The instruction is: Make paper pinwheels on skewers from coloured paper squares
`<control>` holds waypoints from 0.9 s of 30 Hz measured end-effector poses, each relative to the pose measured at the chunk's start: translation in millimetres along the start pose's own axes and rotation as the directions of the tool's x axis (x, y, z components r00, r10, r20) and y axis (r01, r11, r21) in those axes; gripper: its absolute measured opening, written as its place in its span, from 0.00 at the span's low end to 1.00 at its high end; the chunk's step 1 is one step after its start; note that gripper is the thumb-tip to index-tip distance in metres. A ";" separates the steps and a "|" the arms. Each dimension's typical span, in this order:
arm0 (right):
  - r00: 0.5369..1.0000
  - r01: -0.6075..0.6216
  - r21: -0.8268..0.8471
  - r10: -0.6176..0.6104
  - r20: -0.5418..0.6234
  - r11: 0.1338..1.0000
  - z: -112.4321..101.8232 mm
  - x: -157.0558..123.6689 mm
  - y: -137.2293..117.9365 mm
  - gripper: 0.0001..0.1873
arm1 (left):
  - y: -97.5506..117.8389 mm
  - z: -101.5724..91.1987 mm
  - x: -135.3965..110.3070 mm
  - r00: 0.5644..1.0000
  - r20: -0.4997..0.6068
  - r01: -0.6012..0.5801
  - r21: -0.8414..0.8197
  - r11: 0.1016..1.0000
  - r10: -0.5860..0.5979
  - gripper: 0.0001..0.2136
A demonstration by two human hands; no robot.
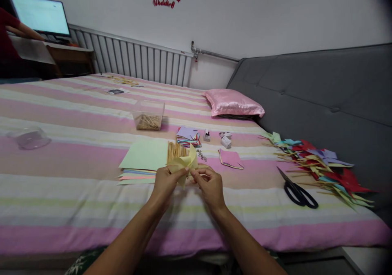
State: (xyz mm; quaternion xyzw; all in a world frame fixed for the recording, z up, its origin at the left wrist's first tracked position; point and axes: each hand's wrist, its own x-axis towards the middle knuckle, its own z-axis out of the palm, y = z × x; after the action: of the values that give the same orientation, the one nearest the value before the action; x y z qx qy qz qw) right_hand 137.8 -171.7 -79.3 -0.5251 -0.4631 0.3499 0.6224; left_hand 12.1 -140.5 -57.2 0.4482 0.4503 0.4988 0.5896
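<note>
A pale yellow paper pinwheel (191, 157) is held up over the near part of the bed. My left hand (165, 181) grips its left side, thumb on the folded paper. My right hand (210, 182) pinches at the lower right of its centre, where a thin stick seems to pass; the fingertips hide what else is there. Just behind the pinwheel lie a bundle of wooden sticks (177, 149) and small silvery pins (201, 155). To the left is a stack of coloured paper sheets (147, 156), pale green on top.
Scissors (298, 191) lie at the right, near a heap of finished pinwheels (327, 162). Farther back are a clear box of sticks (149, 117), cut paper squares (187, 134), pink squares (231, 158), small boxes (226, 141) and a pillow (234, 103). A clear lid (32, 138) lies left.
</note>
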 end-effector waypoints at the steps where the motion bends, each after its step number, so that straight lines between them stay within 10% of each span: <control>1: 1.000 0.000 -0.005 0.000 0.000 1.000 -0.3 0.2 0.1 0.12 | -0.7 -0.2 0.3 1.000 0.000 -0.004 0.008 1.000 0.004 0.09; 27: 0.998 0.023 -0.148 -0.013 0.068 0.989 -10.8 7.9 -2.2 0.08 | -3.9 -3.2 2.1 1.000 0.001 -0.023 0.135 0.991 0.023 0.11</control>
State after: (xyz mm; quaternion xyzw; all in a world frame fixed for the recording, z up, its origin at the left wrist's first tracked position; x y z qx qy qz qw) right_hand 150.5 -168.4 -75.7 -0.5538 -0.5133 0.3260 0.5688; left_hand 9.9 -138.5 -61.8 0.4920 0.4780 0.4740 0.5521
